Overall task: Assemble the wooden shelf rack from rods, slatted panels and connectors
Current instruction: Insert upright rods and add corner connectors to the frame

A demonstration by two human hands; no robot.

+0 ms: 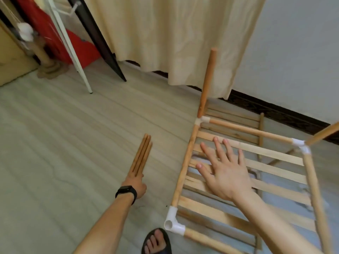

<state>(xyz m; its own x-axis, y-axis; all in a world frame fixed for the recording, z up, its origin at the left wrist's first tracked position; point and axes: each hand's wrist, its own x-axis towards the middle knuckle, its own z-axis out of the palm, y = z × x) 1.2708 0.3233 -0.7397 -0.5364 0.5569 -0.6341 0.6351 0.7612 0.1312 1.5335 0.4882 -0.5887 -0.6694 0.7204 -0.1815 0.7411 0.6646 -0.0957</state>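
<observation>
A partly built rack frame [185, 162] of wooden rods and white connectors stands at the right, with a slatted panel [271, 153] set across it. One rod [207, 83] stands upright from the far-left connector [202, 120]. The near-left connector [173, 222] has an open socket. My right hand [223, 173] is spread flat over the panel's slats, fingers straight. My left hand [134, 184], a black band on its wrist, grips the near ends of a bundle of three loose rods [143, 154] lying on the floor. Another slatted panel [234, 116] lies under the frame.
A cream curtain [174, 33] hangs behind the frame, above a dark baseboard [275, 110]. A white stand leg [80, 70] and a black leg [110, 57] reach the floor at the back left, near red fabric [55, 33]. My sandalled foot [156, 242] is at the bottom edge.
</observation>
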